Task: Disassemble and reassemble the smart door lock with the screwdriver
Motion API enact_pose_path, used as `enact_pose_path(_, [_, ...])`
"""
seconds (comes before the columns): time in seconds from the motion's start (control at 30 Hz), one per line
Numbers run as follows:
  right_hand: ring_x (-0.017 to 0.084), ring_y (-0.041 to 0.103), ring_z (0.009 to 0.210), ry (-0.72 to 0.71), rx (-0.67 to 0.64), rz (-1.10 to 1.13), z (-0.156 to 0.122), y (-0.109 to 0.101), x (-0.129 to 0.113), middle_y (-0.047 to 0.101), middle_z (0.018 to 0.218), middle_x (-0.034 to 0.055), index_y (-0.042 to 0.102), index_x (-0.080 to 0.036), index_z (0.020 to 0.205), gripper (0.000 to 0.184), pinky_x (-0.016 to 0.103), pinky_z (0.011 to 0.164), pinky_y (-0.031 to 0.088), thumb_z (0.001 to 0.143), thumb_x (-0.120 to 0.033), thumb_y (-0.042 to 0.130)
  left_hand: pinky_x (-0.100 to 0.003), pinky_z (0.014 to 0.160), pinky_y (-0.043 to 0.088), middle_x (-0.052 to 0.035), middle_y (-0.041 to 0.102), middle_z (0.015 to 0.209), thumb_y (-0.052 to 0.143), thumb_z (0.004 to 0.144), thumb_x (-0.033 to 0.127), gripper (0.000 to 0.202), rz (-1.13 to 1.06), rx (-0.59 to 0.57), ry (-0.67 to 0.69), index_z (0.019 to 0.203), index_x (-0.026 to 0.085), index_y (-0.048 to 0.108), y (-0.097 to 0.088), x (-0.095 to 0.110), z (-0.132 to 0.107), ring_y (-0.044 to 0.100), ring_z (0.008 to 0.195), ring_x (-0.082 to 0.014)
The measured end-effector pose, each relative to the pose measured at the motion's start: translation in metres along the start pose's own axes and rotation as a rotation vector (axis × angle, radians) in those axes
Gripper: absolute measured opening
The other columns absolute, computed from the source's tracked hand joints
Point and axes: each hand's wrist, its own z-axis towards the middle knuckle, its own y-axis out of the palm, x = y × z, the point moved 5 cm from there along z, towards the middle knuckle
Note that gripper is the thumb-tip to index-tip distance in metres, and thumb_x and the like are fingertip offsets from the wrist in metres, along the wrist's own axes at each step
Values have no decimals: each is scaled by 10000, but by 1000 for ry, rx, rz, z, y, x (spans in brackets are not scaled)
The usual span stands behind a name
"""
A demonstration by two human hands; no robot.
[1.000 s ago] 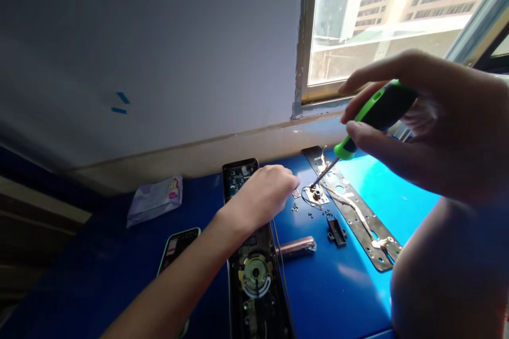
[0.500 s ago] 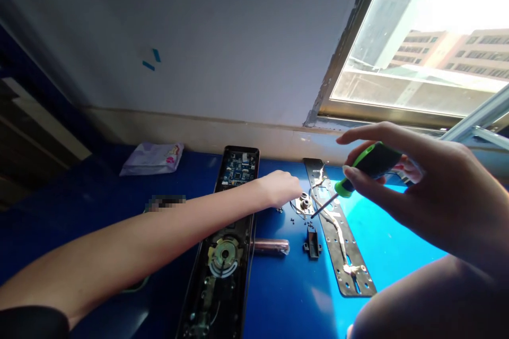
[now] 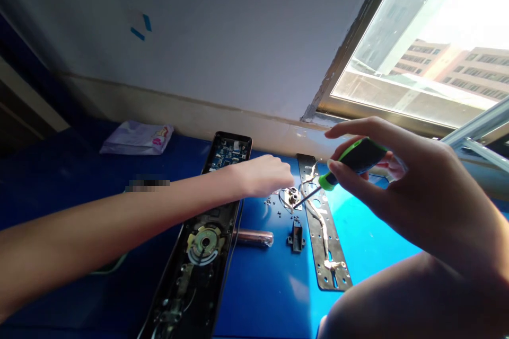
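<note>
My right hand (image 3: 413,185) grips a green-and-black screwdriver (image 3: 360,159) between thumb and fingers, its shaft slanting down to the left. The tip is at the lower edge of a small metal part with a round boss (image 3: 293,196) on the blue table; whether it touches I cannot tell. My left hand (image 3: 264,175) is closed beside that part; its fingertips and anything in them are hidden. My left forearm crosses over a long black housing (image 3: 201,283) with a circuit board (image 3: 226,152) and a round metal disc (image 3: 205,243). Small screws (image 3: 279,215) lie near the metal part.
A long black plate with taped wires (image 3: 321,246) lies right of the metal part. A small black bracket (image 3: 297,238) and a wrapped tube (image 3: 256,237) lie nearer. A lilac packet (image 3: 137,137) is by the wall, and a window (image 3: 417,63) is at right.
The view has shifted, so the table things appear further left and slightly higher. The screwdriver tip is a little closer to the small metal part. Both hands keep their hold.
</note>
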Motion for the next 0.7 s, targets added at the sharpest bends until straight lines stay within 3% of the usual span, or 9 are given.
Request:
enact_pose_path(0.13, [204,737,643,9,7,-7,0,0,-1,790,802,2,724,-284,1124,224,347,579,589,904,-299,686,-339,735,480,-59,791,918,653,925,100,174,-43,151,-45,924,232,767,-18,-9,-22,725,809,-232])
enact_pose_path(0.23, [219,757,665,0,-33,16,2,7,-4,791,818,7,723,-293,1148,230,347,553,592,920,-312,693,-403,990,497,-63,792,1134,627,970,190,172,-137,293,-104,1025,260,774,-27,-19,-45,713,1089,-267])
enact_pose_path(0.33, [253,788,749,-12,-17,43,6,12,-9,802,937,26,711,-306,1209,279,368,551,610,933,-351,706,-466,1167,427,-66,740,1305,582,997,234,229,-196,498,-159,1132,258,765,-30,-30,-69,583,1348,-290])
enact_pose_path(0.5, [315,789,987,-23,77,112,15,15,-21,773,1117,45,693,-354,1248,322,492,824,681,929,-332,735,-558,1246,360,-83,609,1476,574,988,242,295,-201,784,-412,1243,248,722,-18,-43,-107,466,1462,-309])
enact_pose_path(0.7, [356,775,1090,-20,223,147,27,22,-33,713,1261,45,675,-440,1307,350,456,657,688,979,-318,673,-529,1243,404,-122,560,1493,592,982,269,414,-347,905,-631,1393,225,617,5,-48,-133,515,1433,-316])
